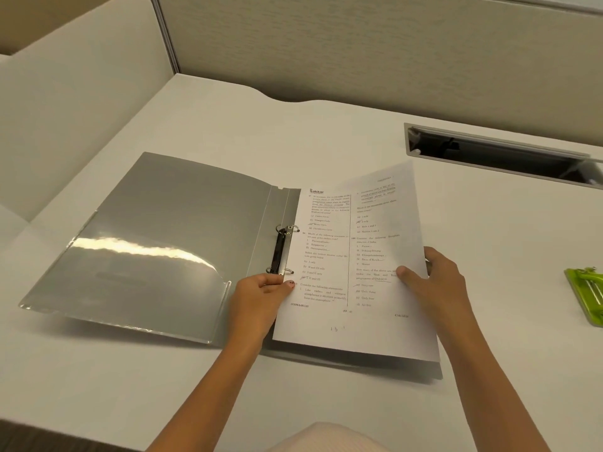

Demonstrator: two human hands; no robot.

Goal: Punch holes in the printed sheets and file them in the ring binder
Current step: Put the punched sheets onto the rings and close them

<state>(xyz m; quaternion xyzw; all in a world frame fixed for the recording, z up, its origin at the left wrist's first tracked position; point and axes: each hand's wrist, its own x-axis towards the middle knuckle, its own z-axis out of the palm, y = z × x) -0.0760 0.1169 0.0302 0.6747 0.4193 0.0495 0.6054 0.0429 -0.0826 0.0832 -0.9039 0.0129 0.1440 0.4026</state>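
The binder point(156, 243) lies open. The sheets point(359, 256) lie on its right half, by the rings point(290, 228). The left hand point(261, 295) pinches their left edge, the right hand point(437, 282) their right edge. Filing, I think. Next that left edge must slide onto the rings.

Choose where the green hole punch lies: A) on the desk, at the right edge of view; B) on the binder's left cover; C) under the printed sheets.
A: the green hole punch lies on the desk at far right, apart from binder and printed sheets.
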